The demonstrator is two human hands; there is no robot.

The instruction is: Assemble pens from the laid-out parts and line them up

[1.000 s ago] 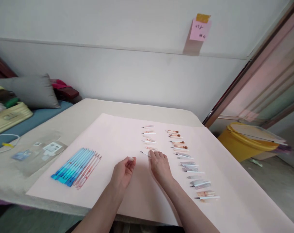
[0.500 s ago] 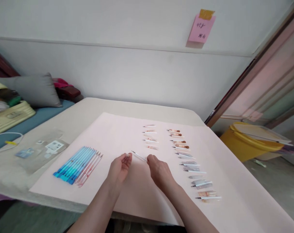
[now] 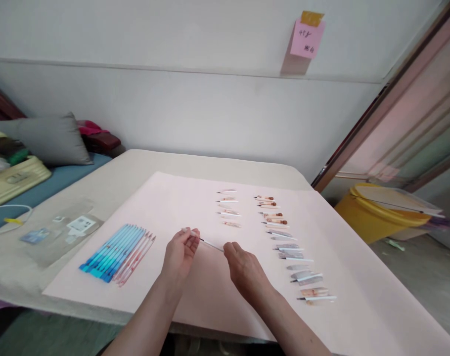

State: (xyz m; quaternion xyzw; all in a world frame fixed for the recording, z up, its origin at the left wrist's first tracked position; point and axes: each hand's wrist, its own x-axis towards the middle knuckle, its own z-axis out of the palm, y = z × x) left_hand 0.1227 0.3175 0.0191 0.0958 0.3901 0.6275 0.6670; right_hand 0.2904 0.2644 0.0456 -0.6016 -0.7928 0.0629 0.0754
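Over the pink sheet, my right hand pinches a thin white pen refill by its rear end. The refill's dark tip points left and reaches the fingers of my left hand. Between the left thumb and fingers is a small whitish pen part, mostly covered by them. Whether the tip is inside this part I cannot tell. Beyond my hands lies a column of refills and clear patterned pen parts. To the right runs a longer column of refills with brown-ended and greyish pen barrels.
At left on the sheet lie several blue pens beside several pinkish ones. A clear plastic bag rests further left on the table. A yellow bin stands on the floor at right.
The refill's dark tip, apart from my left hand before, now meets its fingers. The whitish part in my left hand shows more above the fingertips.
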